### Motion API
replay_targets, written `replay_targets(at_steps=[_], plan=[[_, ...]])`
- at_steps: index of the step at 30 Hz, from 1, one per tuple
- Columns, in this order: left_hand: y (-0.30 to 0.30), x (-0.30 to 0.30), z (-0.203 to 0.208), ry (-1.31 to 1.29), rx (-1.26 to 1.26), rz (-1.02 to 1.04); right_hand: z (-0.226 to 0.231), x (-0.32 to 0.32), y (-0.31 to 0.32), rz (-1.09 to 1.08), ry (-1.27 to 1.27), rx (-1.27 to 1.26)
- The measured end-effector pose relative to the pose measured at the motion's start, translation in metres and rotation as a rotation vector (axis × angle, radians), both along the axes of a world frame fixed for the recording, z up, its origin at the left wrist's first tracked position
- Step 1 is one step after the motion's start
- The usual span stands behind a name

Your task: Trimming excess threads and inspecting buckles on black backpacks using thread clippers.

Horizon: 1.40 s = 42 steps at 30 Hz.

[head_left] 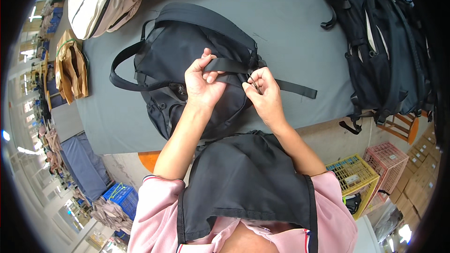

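A black backpack (pixel 173 56) lies on the grey-covered table before me, its padded shoulder strap (pixel 201 18) arching along the far side. My left hand (pixel 204 84) is above the pack, palm up, with fingers closed round a black webbing strap (pixel 229 65). Close to its right, my right hand (pixel 266 93) pinches a small thin dark tool (pixel 253 82) against the strap's right part. The tool's exact kind is too small to tell. Past my right hand, a loose webbing end (pixel 297 89) lies on the table.
Other black backpacks (pixel 379 51) stand at the table's right end. Beige bags (pixel 93 7) lie at the far left, near a brown paper bag (pixel 71 68). Yellow (pixel 351 173) and pink crates (pixel 386 157) are below right, and a blue crate (pixel 123 199) below left.
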State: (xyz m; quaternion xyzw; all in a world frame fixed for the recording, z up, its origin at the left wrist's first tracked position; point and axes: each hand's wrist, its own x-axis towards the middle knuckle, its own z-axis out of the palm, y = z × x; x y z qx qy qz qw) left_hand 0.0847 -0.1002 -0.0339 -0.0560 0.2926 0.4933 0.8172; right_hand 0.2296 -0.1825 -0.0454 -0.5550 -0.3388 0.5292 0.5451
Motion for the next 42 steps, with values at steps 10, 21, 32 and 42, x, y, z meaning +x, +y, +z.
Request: replay_targets(at_steps=[10, 21, 32, 42], plan=[[-0.004, -0.001, 0.007, -0.005, -0.033, 0.003, -0.004, 0.043, -0.017, -0.133, 0.19, 0.014], [-0.032, 0.008, 0.025, 1.648, 0.882, -0.139, 0.024, 0.062, 0.016, 0.325, 0.125, -0.179], [-0.09, 0.033, 0.061, 1.259, 0.778, -0.209, 0.07, 0.045, -0.009, 0.161, 0.056, -0.008], [-0.098, 0.028, 0.072, 0.853, 0.58, -0.261, 0.096, 0.058, -0.006, 0.181, -0.641, 0.358]])
